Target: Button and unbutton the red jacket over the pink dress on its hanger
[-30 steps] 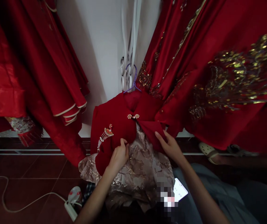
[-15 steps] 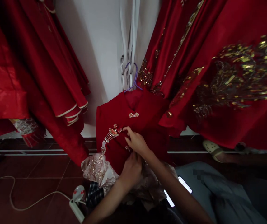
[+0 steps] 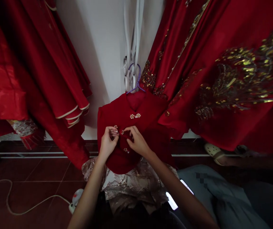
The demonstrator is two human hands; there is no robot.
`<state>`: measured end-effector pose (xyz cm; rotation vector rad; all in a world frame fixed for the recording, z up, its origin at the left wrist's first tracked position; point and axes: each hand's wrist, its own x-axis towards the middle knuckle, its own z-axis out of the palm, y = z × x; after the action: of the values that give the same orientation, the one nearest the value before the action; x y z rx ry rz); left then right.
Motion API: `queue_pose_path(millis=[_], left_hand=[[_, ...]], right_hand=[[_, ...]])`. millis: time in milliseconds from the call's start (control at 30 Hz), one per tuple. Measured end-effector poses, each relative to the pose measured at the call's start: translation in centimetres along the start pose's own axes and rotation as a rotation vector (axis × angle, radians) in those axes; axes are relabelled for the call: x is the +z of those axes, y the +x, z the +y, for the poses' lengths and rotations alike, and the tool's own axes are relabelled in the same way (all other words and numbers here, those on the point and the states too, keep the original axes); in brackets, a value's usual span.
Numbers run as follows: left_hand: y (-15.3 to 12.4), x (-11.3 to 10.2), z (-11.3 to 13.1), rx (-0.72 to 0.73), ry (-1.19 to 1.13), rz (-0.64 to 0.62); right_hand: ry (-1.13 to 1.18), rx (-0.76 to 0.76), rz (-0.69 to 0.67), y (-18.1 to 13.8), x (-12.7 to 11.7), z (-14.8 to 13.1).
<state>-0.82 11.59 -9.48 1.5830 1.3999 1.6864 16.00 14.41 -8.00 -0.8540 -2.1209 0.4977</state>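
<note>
A red top hangs on a purple hanger in front of me. Pearl-like flower clasps run down its front: an upper clasp, a middle clasp and a lower clasp. My left hand is pinched beside the middle clasp, its fingers closed over the beaded fan-shaped ornament, which they mostly hide; only a flower bead shows above them. From the other side, my right hand curls its fingers at the middle clasp, index fingertip on it, thumb lower.
Red garments hang to the left; a sequined red garment hangs on the right. Crinkled shiny fabric lies below the top. Another person's grey-clad leg and a lit phone are at lower right. A white cable crosses the floor.
My left hand has risen from the top's lower front to the fan-shaped ornament and now covers it. My right hand stays near the middle clasp.
</note>
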Motion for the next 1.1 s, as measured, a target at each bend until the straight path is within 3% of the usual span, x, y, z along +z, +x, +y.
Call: queue_pose_path(millis=[167,333,733,1100], left_hand=[[-0.4,0.4,0.8,-0.050,-0.098,0.048],[-0.3,0.0,1.2,-0.052,-0.130,0.030],[-0.8,0.2,1.5,0.047,-0.032,0.055],[-0.9,0.4,1.3,0.118,0.056,0.128]], right_hand=[[0.170,-0.026,0.076,0.9,1.0,0.1],[0.197,-0.021,0.099,1.4,1.3,-0.4],[0.260,0.052,0.155,2.0,2.0,-0.6],[0.293,0.025,0.197,1.4,2.1,-0.9]])
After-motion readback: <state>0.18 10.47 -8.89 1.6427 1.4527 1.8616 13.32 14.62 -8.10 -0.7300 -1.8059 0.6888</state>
